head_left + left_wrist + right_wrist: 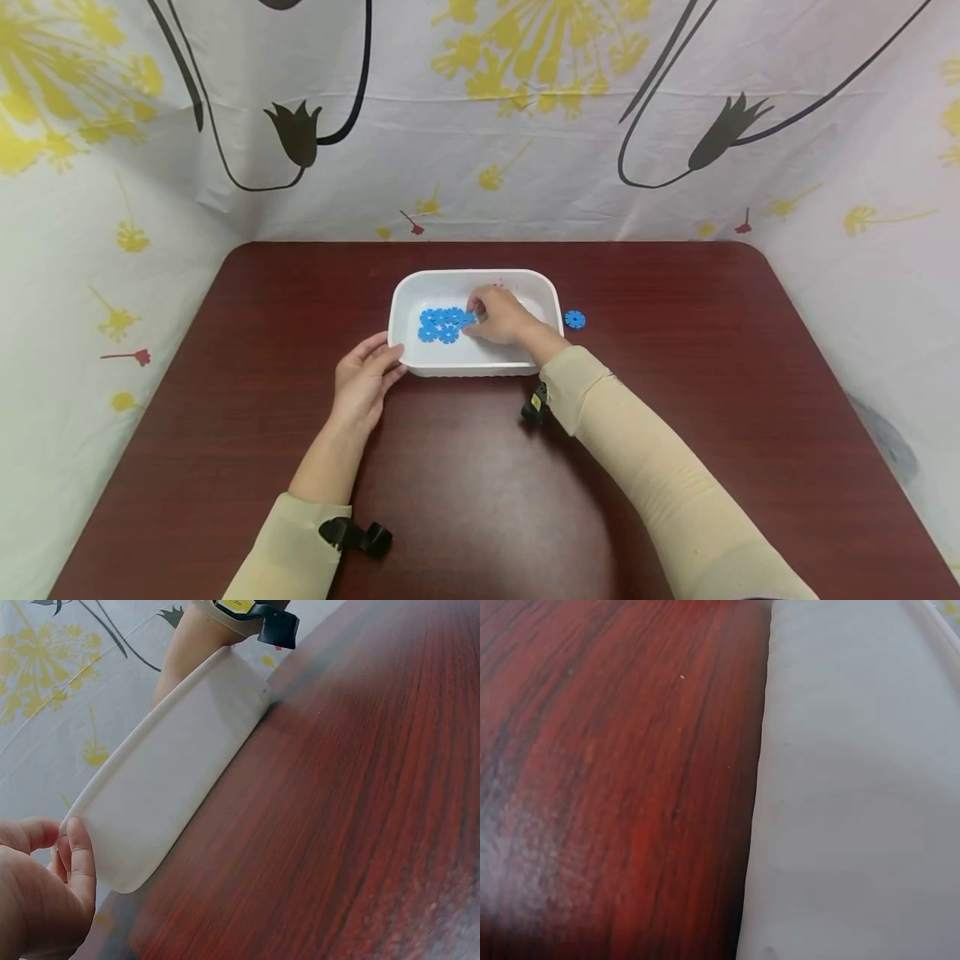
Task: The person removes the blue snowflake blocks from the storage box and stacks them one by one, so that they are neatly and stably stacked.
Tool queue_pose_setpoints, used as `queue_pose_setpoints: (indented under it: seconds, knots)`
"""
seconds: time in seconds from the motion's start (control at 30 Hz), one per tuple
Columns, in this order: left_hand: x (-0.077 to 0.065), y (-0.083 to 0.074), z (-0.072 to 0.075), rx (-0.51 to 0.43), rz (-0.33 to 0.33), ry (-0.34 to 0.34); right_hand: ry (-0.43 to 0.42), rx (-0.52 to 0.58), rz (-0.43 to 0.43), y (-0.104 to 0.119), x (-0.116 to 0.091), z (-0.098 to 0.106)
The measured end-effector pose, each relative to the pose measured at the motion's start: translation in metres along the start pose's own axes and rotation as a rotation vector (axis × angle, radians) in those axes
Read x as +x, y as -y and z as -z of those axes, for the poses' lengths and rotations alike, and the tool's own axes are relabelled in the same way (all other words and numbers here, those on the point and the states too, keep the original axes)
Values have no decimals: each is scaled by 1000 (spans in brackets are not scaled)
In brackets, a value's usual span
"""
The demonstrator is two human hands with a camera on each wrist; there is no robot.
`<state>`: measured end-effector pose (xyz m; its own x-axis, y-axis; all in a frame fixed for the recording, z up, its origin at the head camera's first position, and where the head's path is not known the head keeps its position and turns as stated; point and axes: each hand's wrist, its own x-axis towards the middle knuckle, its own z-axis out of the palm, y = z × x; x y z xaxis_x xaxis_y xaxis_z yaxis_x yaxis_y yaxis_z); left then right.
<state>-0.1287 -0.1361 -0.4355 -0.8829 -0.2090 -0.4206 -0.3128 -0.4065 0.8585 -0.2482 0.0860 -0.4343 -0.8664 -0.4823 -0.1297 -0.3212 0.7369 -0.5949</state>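
Note:
A white plastic tray [480, 367] sits on the table. Inside it, left of the middle, several blue notched discs [429, 332], of the snowflake building kind, are grouped close together. My left hand [363, 379] grips the tray's near left corner, the thumb over the rim and the fingers against the outer wall; the left wrist view shows the same left hand [56, 885] at the tray's end. Reaching over the near right side, my right hand [501, 315] pinches a blue disc at the right end of the group. The right wrist view has only the tray's wall [862, 787] and table.
One more blue notched disc [574, 319] lies on the table just right of the tray. The dark red wooden table [465, 467] ends close behind the tray, where a patterned cloth [480, 167] hangs. Black wrist cameras [356, 536] are strapped at both sleeves.

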Motion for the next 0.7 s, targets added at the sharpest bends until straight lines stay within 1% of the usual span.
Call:
queue_pose_setpoints:
  seconds: [0.13, 0.33, 0.5, 0.7]
  knots:
    - [0, 0, 0, 4, -3, 5, -9, 50, -15, -3, -2, 1]
    - [0, 0, 0, 8, -3, 9, 22, 119, -31, -6, -4, 4]
    - [0, 0, 0, 10, -1, 1, 45, 121, -10, -7, -4, 4]
    - [0, 0, 0, 10, -2, -6, 44, 117, 1, -7, -4, 3]
